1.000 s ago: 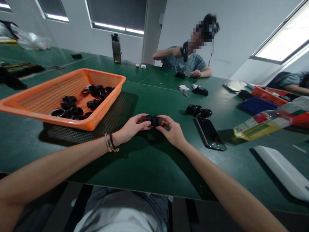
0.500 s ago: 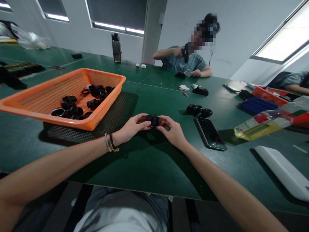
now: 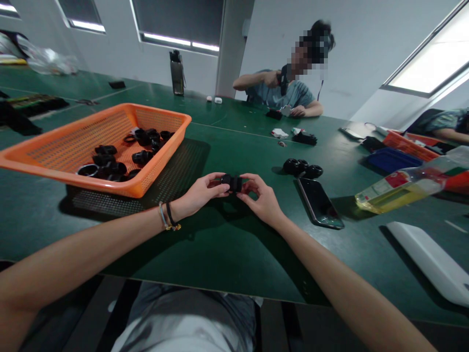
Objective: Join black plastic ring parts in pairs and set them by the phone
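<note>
A small black threaded plastic fitting (image 3: 231, 183) is held between my two hands, just above the green table. My left hand (image 3: 201, 194) pinches its left end between thumb and fingers. At its right end, the thumb and fingertips of my right hand (image 3: 263, 199) close around the edge. Fingers partly cover both ends. To the left, an orange perforated basket (image 3: 161, 168) contains several loose black fittings (image 3: 142, 157) and rings. A cluster of black fittings (image 3: 301, 167) lies to the right of my hands.
Right of my hands lie a smartphone (image 3: 320, 203), a bottle of yellow liquid (image 3: 401, 186) on its side and a white slab-shaped object (image 3: 428, 261). Across the table (image 3: 220, 244) a person (image 3: 289, 93) holds a black power tool. A dark drink bottle (image 3: 177, 73) stands at the back.
The fingers of my right hand have shifted slightly at the fitting's right end. Both hands otherwise stay in place, and the surroundings look the same.
</note>
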Motion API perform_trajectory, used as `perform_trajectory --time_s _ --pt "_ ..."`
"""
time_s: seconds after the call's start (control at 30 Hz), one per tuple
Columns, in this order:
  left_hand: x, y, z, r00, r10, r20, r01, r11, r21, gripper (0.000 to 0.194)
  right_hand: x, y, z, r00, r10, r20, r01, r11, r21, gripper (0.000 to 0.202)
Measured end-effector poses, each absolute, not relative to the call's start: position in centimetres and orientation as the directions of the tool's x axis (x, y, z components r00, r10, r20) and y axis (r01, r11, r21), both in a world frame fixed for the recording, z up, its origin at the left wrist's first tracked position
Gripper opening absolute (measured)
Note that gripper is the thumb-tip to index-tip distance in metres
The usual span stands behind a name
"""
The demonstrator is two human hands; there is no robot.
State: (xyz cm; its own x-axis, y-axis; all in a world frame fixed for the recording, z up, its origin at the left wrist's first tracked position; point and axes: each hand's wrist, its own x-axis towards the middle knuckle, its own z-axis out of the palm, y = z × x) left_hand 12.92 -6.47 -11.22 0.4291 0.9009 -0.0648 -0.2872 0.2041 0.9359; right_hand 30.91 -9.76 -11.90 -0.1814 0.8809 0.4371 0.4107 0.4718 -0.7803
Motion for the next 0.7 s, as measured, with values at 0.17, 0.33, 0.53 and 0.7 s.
perform_trajectory --time_s 0.17,0.33,0.53,0.7 --pt "12.92 -6.48 -11.22 0.431 0.900 -0.065 -0.282 0.203 0.938 0.026 30.91 -9.69 -11.99 -0.180 0.881 0.438 0.403 0.472 -0.784 0.034" --pt "12.91 -6.52 -11.21 0.439 0.896 -0.059 -0.282 0.200 0.938 0.026 30.88 -9.66 -12.02 -0.172 0.886 0.431 0.418 0.462 -0.782 0.033" --pt "12.95 -6.68 -10.89 0.420 0.904 -0.084 -0.272 0.213 0.938 0.025 30.88 -9.66 -12.00 -0.172 0.887 0.429 0.416 0.460 -0.784 0.033" --pt "12.97 -6.56 -11.06 0.424 0.902 -0.085 -0.267 0.214 0.940 0.025 30.91 -9.61 -12.09 -0.174 0.888 0.426 0.425 0.458 -0.780 0.033"
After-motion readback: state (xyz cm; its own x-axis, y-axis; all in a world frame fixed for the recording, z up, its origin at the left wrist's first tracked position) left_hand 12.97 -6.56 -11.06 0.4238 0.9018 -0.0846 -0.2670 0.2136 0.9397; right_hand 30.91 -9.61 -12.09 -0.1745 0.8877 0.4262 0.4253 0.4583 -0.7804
